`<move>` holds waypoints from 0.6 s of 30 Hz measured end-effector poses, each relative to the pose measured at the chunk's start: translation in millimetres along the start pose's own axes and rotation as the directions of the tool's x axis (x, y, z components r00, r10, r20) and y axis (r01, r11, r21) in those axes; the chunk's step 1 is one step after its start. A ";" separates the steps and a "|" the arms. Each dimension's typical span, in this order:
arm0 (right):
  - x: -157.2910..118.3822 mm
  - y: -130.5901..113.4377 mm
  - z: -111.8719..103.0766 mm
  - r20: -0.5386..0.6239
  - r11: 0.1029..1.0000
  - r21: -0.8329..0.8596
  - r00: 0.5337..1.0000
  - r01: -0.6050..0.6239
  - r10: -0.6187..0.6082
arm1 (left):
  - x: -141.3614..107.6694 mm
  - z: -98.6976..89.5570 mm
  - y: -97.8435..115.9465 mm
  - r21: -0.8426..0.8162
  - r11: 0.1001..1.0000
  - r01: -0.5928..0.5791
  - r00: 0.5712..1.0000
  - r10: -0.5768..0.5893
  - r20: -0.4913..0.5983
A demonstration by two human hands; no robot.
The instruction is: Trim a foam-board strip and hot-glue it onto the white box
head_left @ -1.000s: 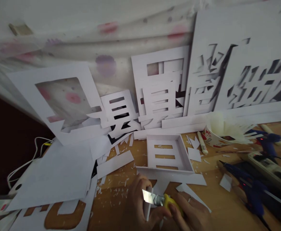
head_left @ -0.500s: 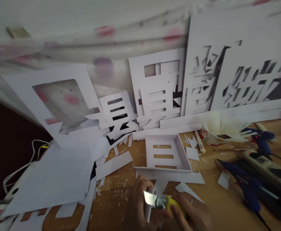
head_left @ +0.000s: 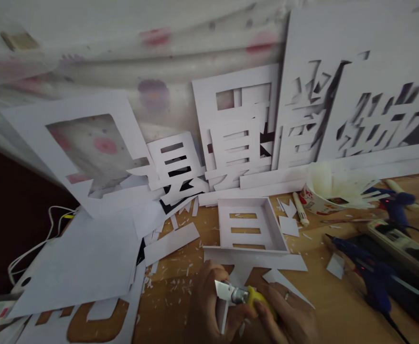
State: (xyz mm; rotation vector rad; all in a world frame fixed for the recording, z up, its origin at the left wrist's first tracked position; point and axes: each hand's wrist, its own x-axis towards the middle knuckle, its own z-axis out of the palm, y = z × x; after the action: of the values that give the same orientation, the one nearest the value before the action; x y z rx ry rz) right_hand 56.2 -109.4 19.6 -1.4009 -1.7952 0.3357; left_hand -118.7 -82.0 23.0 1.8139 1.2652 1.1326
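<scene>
My right hand (head_left: pixel 284 308) is wrapped round the yellow handle of a utility knife (head_left: pixel 240 295), whose wide blade points left. Between the fingers of my left hand (head_left: pixel 207 298) is a small white foam board strip (head_left: pixel 222 315), held on edge. The blade lies at the strip's upper end; whether it touches cannot be made out. Just beyond my hands stands a white foam board character piece (head_left: pixel 243 223) with slots and raised side walls. A loose white strip (head_left: pixel 259 260) lies along its near edge.
Cut white panels (head_left: pixel 302 95) lean against the curtain at the back. A stack of white sheets (head_left: pixel 80 258) lies left. On the right are a blue glue gun (head_left: pixel 363 272), a power strip (head_left: pixel 392 239) and a paper tub (head_left: pixel 320 198) of glue sticks. Scraps litter the wooden table (head_left: pixel 166 306).
The view has shifted slightly. My left hand still grips the white strip, and the knife in my right hand stays almost in the same place, its blade a touch lower against the strip.
</scene>
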 end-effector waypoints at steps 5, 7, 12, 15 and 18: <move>-2.4 -0.1 3.4 -0.020 0.973 0.124 0.980 -0.195 0.199 | -4.5 0.4 -2.2 -0.028 0.995 0.096 0.991 -0.098 -0.087; -1.6 1.6 3.9 0.006 0.932 0.217 0.955 -0.291 0.297 | -0.3 -1.1 -1.1 -0.142 0.979 0.143 0.985 -0.155 -0.073; 10.9 -7.0 6.1 0.167 0.708 0.492 0.853 -0.506 0.494 | 14.3 -5.3 5.8 -0.422 0.876 0.234 0.968 -0.169 0.188; 21.1 -23.3 11.5 0.248 0.580 0.570 0.794 -0.583 0.555 | 16.0 -7.6 10.5 -0.436 0.873 0.220 0.968 -0.140 0.208; 28.4 -36.4 18.1 0.309 0.478 0.639 0.771 -0.602 0.557 | 14.9 -11.6 15.0 -0.403 0.892 0.204 0.966 -0.117 0.229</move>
State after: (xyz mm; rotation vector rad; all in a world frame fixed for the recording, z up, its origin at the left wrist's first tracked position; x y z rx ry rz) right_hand 16.7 -91.7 43.8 -1.3499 -0.9329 1.3104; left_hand -121.0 -72.5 45.1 1.4269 0.9438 1.0113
